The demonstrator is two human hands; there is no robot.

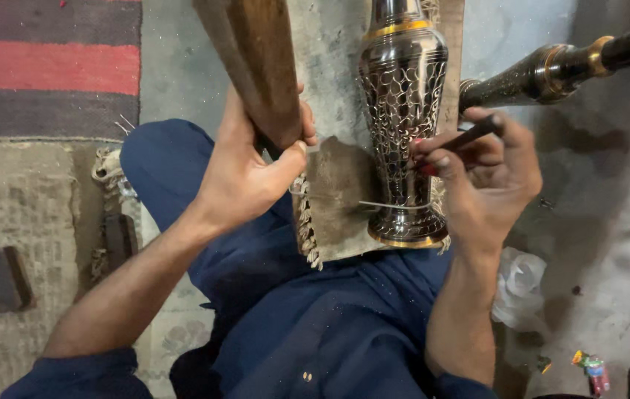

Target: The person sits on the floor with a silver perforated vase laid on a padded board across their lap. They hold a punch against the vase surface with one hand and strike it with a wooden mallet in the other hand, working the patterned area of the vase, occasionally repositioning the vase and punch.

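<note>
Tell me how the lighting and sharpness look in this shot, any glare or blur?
Head view: soft, even light with weak shadows; bright glare streaks run down the metal vase; the wooden mallet in the left hand looks slightly soft near the top edge; the right hand with its dark tool is sharp; wide-angle bending shows at the edges.

A dark wooden mallet (pixel 259 63) rises toward the top of the frame, left of centre, its thick head up and its narrow end low. Right of it, at upper centre, a tall metal vase (pixel 403 111) lies on a worn board, dark with silvery engraved netting and gold bands. A slim dark chisel (pixel 470 137) slants against its lower body.
</note>
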